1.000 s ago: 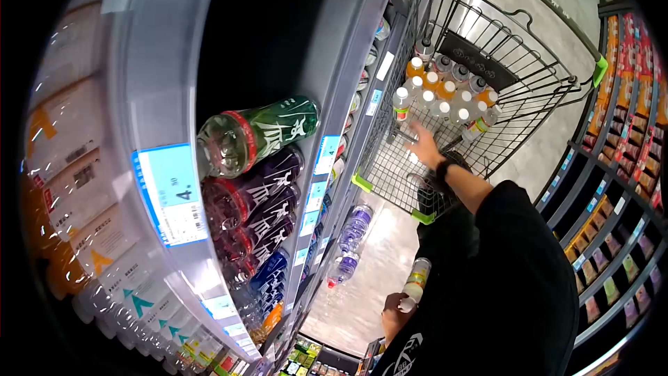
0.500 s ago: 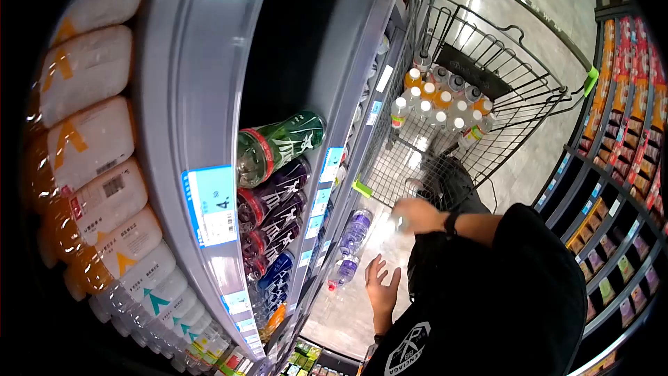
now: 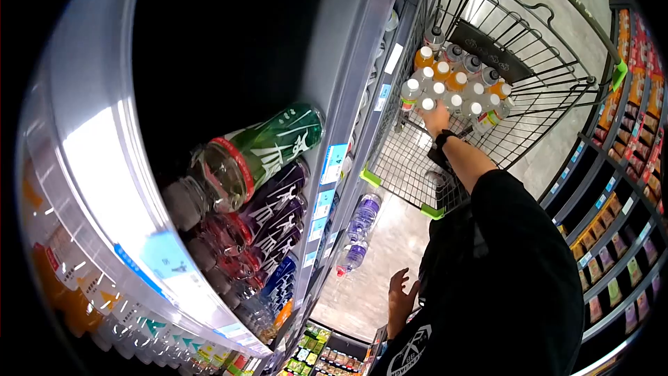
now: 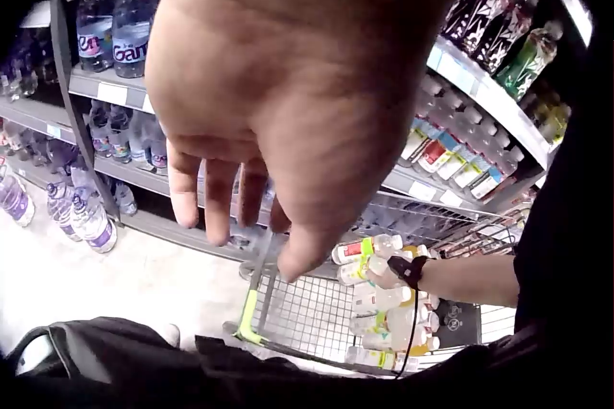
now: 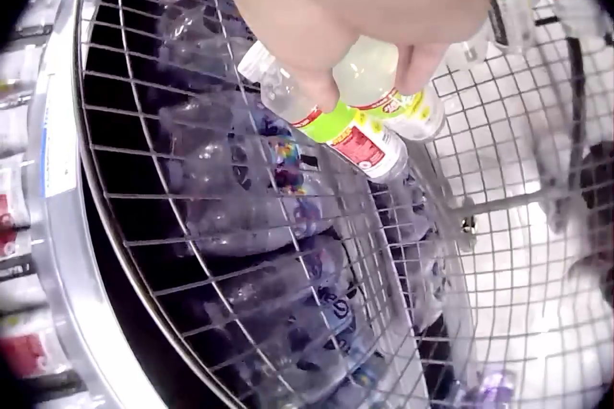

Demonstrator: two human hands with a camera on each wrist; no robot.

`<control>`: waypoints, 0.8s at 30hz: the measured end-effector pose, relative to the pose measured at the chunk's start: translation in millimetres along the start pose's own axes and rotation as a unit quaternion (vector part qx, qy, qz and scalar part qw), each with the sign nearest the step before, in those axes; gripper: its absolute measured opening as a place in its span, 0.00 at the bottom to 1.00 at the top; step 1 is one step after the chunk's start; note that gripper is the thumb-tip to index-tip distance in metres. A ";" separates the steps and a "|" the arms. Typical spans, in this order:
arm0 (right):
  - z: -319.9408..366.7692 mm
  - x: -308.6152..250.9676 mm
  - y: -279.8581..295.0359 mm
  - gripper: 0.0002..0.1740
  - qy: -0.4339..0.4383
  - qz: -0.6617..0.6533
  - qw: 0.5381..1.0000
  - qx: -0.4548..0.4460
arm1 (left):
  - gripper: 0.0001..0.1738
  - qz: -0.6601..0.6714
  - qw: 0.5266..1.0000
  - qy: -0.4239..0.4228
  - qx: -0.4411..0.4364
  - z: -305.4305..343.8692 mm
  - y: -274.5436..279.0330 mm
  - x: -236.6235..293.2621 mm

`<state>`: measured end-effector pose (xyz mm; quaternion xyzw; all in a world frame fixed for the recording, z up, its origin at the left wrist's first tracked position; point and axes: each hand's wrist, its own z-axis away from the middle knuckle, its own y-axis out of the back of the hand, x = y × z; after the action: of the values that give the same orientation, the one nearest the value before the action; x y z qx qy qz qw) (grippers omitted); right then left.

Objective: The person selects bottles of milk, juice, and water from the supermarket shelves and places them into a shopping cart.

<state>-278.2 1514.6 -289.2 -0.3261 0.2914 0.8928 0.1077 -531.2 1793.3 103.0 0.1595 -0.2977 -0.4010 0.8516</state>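
Inside the wire cart (image 3: 410, 174), my right hand (image 3: 436, 120) is at the near edge of a cluster of upright bottles (image 3: 456, 82). The right wrist view shows this hand (image 5: 365, 6) gripping a pale bottle (image 5: 408, 114) between thumb and fingers, beside another bottle with a green and red label (image 5: 357, 145). Its cap is hidden by the hand. My left hand (image 3: 401, 303) hangs outside the cart above the floor, holding nothing. Its fingers (image 4: 219, 200) are relaxed and apart in the left wrist view.
Shelves of drinks (image 3: 278, 160) line the left, with a green bottle (image 3: 285, 141) lying on its side. Purple-labelled bottles (image 3: 362, 221) stand on the floor beside the cart. Packaged goods (image 3: 626, 160) fill curved shelves on the right.
A bottle has left my left hand, which is now empty. My right hand has moved from near my body out over the cart, to the bottle cluster.
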 end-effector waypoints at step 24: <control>296.1 99.0 24.3 0.19 0.380 0.145 0.896 -0.180 | 0.25 -0.032 0.955 -0.259 0.141 50.7 104.6 -234.7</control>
<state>-517.0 1670.1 -159.3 -0.6083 0.1885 0.7439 -0.2026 -619.5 2039.8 106.5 0.1778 -0.5567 -0.4095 0.7006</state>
